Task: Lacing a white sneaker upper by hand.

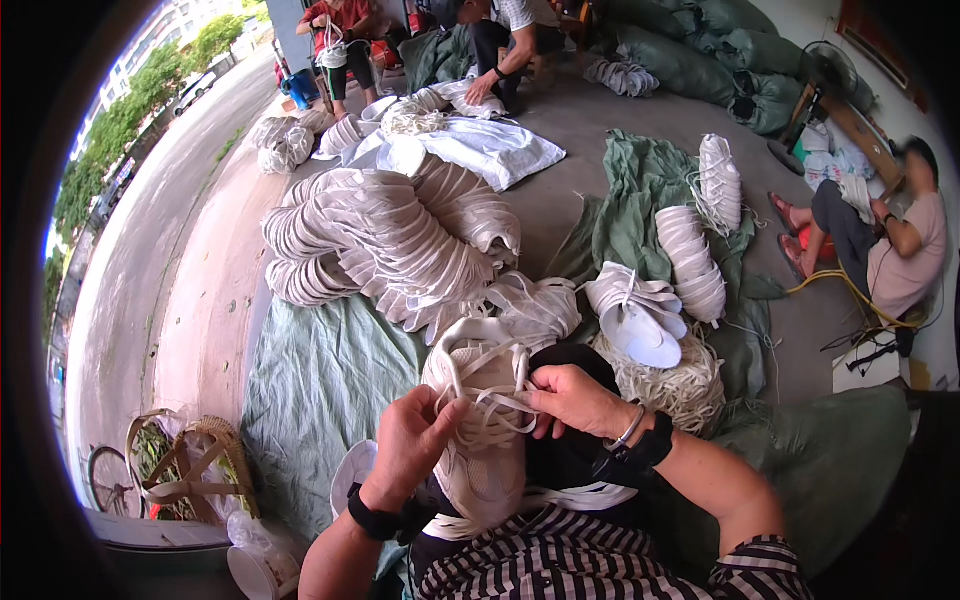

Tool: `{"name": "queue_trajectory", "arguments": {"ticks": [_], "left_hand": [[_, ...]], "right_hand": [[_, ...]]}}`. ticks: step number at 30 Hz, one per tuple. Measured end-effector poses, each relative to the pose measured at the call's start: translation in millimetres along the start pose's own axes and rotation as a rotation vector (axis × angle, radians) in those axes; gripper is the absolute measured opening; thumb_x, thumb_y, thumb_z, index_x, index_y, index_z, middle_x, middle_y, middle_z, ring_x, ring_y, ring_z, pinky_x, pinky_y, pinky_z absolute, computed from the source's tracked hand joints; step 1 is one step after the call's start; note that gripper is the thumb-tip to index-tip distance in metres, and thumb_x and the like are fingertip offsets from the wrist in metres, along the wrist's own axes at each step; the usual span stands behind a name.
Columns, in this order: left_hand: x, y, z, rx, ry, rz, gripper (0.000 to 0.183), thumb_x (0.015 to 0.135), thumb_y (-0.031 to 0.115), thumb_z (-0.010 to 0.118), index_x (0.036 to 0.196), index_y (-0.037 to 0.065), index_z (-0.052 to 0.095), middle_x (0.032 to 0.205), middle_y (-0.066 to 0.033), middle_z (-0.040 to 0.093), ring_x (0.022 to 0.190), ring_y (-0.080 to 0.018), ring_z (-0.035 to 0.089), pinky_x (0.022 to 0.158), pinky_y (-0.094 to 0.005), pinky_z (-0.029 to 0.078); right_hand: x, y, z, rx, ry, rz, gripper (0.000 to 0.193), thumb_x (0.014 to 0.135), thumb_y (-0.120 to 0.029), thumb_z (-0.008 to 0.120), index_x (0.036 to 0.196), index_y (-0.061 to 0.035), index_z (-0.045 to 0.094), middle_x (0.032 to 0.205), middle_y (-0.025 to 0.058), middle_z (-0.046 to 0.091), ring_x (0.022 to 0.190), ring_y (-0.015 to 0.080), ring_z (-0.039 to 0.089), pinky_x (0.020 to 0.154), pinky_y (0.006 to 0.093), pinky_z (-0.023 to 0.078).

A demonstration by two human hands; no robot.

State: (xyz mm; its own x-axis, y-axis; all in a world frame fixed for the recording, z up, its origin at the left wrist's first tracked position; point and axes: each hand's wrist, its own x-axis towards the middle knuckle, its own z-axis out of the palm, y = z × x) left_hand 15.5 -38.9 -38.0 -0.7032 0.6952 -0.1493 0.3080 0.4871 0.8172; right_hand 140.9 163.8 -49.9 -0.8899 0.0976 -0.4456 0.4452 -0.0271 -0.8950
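A cream shoe upper rests on my lap, its opening facing away from me. White laces cross its front in loose loops. On the left side of the upper, my left hand is closed, thumb and fingers pinching at the lace and edge. From the right, my right hand pinches a flat white lace drawn out of the upper. More laces lie across my lap below. Just beyond the upper sits a bundle of pale uppers.
Large stacks of nested uppers stand ahead. A tangled lace pile, white shoe pieces and rolled bundles lie right, by green sheeting. A woven basket stands left. Other people sit far ahead and at right.
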Motion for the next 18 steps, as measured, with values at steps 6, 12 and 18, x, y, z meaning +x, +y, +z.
{"name": "queue_trajectory", "arguments": {"ticks": [6, 12, 18], "left_hand": [[-20.5, -13.5, -30.5, -0.632, -0.009, -0.127, 0.022, 0.086, 0.023, 0.062, 0.076, 0.003, 0.060, 0.067, 0.0043, 0.055, 0.060, -0.0033, 0.047, 0.056, -0.0193, 0.038], [-37.4, -51.8, -43.2, -1.071, 0.040, -0.144, 0.016, 0.086, 0.017, 0.058, 0.073, 0.008, 0.057, 0.063, 0.0042, 0.053, 0.055, -0.0045, 0.045, 0.055, -0.0181, 0.036], [-63.1, -69.2, -57.7, -1.151, 0.134, -0.093, 0.016, 0.089, 0.019, 0.052, 0.077, 0.009, 0.055, 0.069, 0.0037, 0.053, 0.059, -0.0050, 0.045, 0.054, -0.0192, 0.034]], "right_hand": [[11.3, -12.4, 16.2, 0.061, -0.265, -0.130, 0.022, 0.092, -0.023, 0.053, 0.091, -0.0020, 0.058, 0.080, 0.0025, 0.062, 0.072, 0.0099, 0.062, 0.058, 0.0214, 0.048], [32.2, -7.2, 44.0, 0.247, -0.343, -0.255, 0.021, 0.091, -0.023, 0.054, 0.086, -0.0038, 0.061, 0.080, -0.0015, 0.062, 0.075, 0.0056, 0.057, 0.069, 0.0201, 0.044], [42.3, -1.8, 65.3, 0.504, -0.318, -0.053, 0.023, 0.092, -0.021, 0.051, 0.103, -0.0020, 0.059, 0.090, 0.0062, 0.064, 0.085, 0.0150, 0.060, 0.080, 0.0318, 0.048]]}}
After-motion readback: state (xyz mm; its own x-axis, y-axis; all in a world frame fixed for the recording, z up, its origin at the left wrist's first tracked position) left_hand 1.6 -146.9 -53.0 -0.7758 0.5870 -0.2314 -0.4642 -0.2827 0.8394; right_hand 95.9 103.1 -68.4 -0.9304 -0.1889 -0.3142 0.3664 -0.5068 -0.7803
